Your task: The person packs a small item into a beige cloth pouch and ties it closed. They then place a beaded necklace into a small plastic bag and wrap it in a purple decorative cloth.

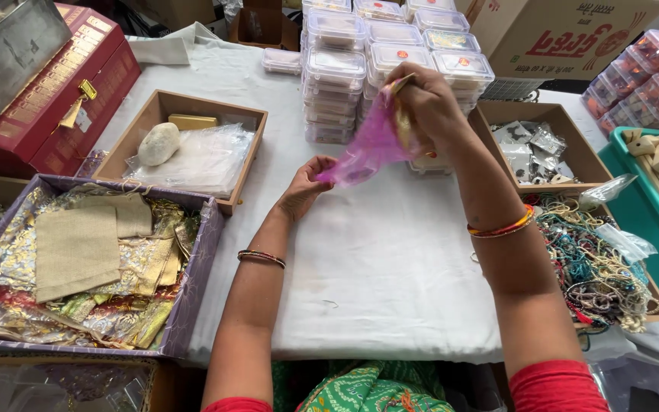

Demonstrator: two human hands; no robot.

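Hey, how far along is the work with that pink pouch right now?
Looks done: stacks of closed clear boxes stand behind. In hand: the right hand lifts the sheer pink pouch by its gold-trimmed top, the left hand pinching its bottom. Left: fabric pieces in the purple tray and loose beads.

- We see a sheer, glossy pink pouch (368, 149) with a gold trim.
- The table cloth (375, 267) looks matt white.
- The stacked tubs (335, 72) are clear plastic.
- The burlap (76, 248) is rough; the foil cloths (143, 305) shine.
- The tray (140, 126) looks like plain wood.
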